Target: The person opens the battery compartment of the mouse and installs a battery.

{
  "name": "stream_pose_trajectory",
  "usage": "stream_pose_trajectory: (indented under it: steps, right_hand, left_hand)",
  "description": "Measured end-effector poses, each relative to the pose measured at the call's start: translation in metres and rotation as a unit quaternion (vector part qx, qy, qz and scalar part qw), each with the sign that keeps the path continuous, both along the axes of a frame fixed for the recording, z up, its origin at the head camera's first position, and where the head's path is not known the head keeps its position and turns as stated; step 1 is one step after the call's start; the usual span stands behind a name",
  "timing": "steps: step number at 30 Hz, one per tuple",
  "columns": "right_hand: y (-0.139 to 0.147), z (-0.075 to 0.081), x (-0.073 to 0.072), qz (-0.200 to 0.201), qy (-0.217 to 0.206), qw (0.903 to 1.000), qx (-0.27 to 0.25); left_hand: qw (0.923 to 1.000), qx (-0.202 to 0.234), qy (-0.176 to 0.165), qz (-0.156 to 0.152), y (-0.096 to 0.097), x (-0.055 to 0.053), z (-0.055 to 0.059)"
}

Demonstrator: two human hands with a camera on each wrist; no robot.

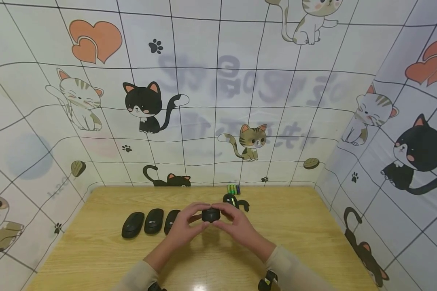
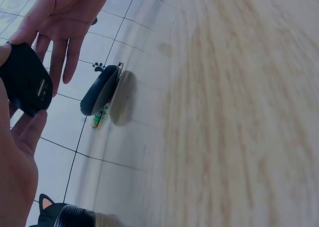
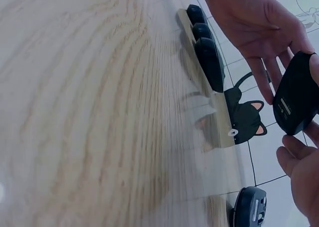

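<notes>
Both hands hold one black computer mouse between them, over the middle of the table. My left hand grips its left end with thumb and fingers, and my right hand grips the right end the same way. In the left wrist view the mouse's dark underside shows a small white label. The right wrist view shows that mouse tilted between the hands. Beyond the right fingers lies another black mouse with its inside exposed, next to a curved black cover.
Left of the hands, three black mice stand in a row: an outer mouse, a middle mouse and one partly hidden mouse. Several small batteries lie at the back edge of the wooden table. A cat-patterned cloth encloses it.
</notes>
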State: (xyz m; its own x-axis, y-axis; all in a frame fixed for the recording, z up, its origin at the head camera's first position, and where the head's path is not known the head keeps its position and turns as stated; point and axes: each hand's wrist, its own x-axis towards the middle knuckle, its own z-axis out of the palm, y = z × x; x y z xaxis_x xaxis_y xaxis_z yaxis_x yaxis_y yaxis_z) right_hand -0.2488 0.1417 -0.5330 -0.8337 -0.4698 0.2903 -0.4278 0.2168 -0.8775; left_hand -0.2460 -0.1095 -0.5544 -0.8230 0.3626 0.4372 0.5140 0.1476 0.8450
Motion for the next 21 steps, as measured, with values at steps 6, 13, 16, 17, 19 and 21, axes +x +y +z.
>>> stream_pose_trajectory:
  steps: [6,13,16,17,19,21]
  right_hand:
    - [0.0007,0.0023,0.0051,-0.013,0.01,0.9999,-0.006]
    - [0.0011,0.0013,0.0064,-0.02,0.063,0.9978,-0.006]
    - [0.0014,0.0033,0.0074,-0.025,0.08,0.9965,0.002]
    - [0.0016,0.0039,0.0076,-0.027,0.081,0.9963,0.003]
    - [0.0021,0.0043,0.0079,-0.032,0.08,0.9963,0.007]
    - [0.0025,0.0038,0.0078,-0.035,0.075,0.9966,0.006]
  left_hand:
    - [0.9999,0.012,0.005,0.0,0.003,0.002,0.0043]
    - [0.9996,0.026,0.009,-0.006,0.0054,0.003,0.0053]
    - [0.9996,0.026,0.006,-0.009,0.006,0.0029,0.0051]
    - [0.9996,0.024,0.004,-0.009,0.0063,0.0027,0.0053]
    - [0.9997,0.02,0.006,-0.01,0.0068,0.0025,0.0053]
    - [0.9998,0.015,0.009,-0.01,0.0071,0.002,0.0046]
